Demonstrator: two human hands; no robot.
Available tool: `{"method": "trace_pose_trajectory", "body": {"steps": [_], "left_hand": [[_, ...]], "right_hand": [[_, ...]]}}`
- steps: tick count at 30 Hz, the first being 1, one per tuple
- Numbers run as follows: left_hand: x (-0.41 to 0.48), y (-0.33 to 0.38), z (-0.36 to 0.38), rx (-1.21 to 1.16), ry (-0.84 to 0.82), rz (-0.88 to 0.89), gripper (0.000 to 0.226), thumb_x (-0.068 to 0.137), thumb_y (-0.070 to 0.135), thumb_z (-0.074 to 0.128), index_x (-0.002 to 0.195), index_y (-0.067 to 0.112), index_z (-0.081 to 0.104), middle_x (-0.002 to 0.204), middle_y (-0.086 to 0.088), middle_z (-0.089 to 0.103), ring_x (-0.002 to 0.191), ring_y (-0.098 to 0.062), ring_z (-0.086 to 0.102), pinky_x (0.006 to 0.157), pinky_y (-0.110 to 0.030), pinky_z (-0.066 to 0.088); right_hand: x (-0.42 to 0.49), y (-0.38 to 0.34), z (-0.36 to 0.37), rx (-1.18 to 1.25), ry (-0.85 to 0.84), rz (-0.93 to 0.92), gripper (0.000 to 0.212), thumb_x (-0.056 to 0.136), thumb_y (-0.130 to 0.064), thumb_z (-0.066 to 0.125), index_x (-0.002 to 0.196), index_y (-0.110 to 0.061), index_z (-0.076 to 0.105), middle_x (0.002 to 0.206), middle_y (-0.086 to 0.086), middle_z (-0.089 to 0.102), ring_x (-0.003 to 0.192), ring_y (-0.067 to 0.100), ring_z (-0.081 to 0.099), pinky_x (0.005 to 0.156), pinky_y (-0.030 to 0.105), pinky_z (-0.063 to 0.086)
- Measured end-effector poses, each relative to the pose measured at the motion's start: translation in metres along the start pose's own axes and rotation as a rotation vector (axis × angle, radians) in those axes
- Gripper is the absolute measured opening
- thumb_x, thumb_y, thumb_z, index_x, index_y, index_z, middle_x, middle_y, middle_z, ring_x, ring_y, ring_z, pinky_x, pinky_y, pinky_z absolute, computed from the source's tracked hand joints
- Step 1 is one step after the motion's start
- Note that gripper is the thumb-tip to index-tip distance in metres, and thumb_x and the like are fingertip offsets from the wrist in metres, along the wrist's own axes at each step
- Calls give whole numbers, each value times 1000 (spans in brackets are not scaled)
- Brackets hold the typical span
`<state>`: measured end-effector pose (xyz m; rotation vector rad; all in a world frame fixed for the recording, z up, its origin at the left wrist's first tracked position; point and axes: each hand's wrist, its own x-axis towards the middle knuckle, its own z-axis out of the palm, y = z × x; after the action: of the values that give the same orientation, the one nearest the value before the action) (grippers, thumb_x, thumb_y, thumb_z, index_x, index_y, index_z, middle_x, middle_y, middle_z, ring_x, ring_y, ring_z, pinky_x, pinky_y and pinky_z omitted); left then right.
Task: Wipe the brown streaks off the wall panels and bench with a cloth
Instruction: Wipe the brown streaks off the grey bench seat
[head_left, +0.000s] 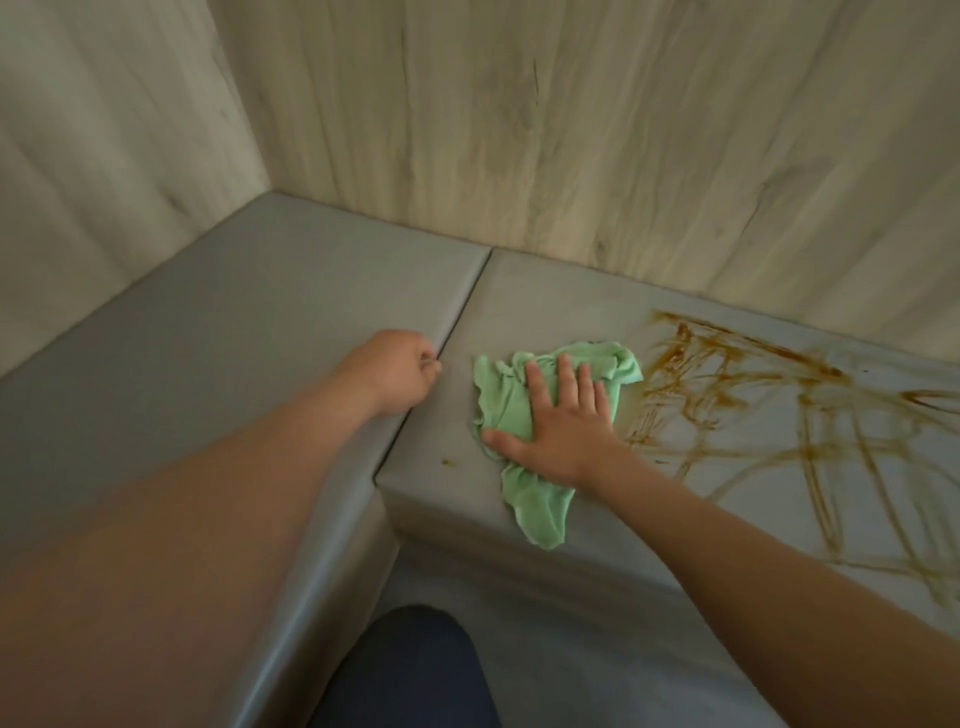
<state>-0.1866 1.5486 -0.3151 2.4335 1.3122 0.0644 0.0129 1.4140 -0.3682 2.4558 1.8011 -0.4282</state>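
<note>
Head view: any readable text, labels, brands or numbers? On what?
None readable.
No text, label or number on the green cloth, the grey bench or the wood-grain wall panels.
The brown streaks are smeared scribbles, not writing.

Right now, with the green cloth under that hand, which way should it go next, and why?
Probably slide the right hand and green cloth rightward: the brown streaks start beside the cloth's right edge, while the bench to its left looks nearly clean.
</note>
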Motion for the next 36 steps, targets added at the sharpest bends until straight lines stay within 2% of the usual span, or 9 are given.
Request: {"method": "trace_pose_trajectory", "body": {"steps": [2,6,14,17,20,22,26,31,36], "left_hand": [[-12,-12,-2,-1,111,-93,18,93,15,58,99,9,74,108,-18,74,104,-37,68,86,-37,52],[-26,-8,0,10,116,-163,24,88,13,61,109,9,74,117,-19,72,112,-37,65,94,-41,54],[8,65,38,31,67,61,30,87,17,56,113,10,69,118,-20,66,114,-41,60,100,-46,51],[19,99,51,130,-98,148,40,95,30,57,132,13,58,136,-17,52,129,-39,48,109,-46,44],[37,124,56,258,-199,163,63,96,49,59,148,15,44,153,-14,37,143,-37,36,116,-47,37],[51,134,58,313,-273,136,89,92,66,59,159,18,28,167,-12,20,151,-39,24,122,-50,30],[78,142,70,333,-445,42,123,75,81,66,163,33,-6,172,-2,-16,153,-54,-4,116,-73,22],[91,145,79,303,-484,18,126,76,73,74,163,33,-8,170,-3,-21,150,-58,-11,111,-82,18],[94,148,79,323,-501,-3,128,75,69,78,163,33,-7,170,-1,-22,151,-58,-10,110,-82,19]], "right_hand": [[-2,-29,5,1,20,-14,121,75,-100,25,164,-28,-14,169,19,-21,155,43,-21,124,55,-12],[-19,-52,18,-12,79,-187,112,79,-96,26,165,-31,-5,172,15,-12,157,39,-16,127,53,-10],[-77,101,16,-204,76,-473,99,84,-95,17,165,-41,3,174,4,-4,160,29,-8,129,50,0],[-62,147,4,-95,153,-198,98,81,-97,10,163,-44,10,174,4,7,160,31,3,128,55,13],[-32,142,-2,0,165,283,98,83,-93,14,164,-40,3,174,8,-2,159,34,-2,129,51,3],[-30,126,3,-17,165,255,100,83,-90,14,165,-36,-2,173,13,-6,159,38,-7,128,51,-2],[-37,162,-11,-27,114,56,92,82,-93,15,161,-50,-4,174,-2,-9,160,27,-9,129,47,-2],[28,211,-33,54,155,451,94,84,-92,18,163,-45,2,174,7,-6,159,35,-3,128,50,-2],[104,176,-49,264,207,798,95,92,-78,22,166,-23,-3,168,28,-13,154,51,-12,124,61,-10]]}}
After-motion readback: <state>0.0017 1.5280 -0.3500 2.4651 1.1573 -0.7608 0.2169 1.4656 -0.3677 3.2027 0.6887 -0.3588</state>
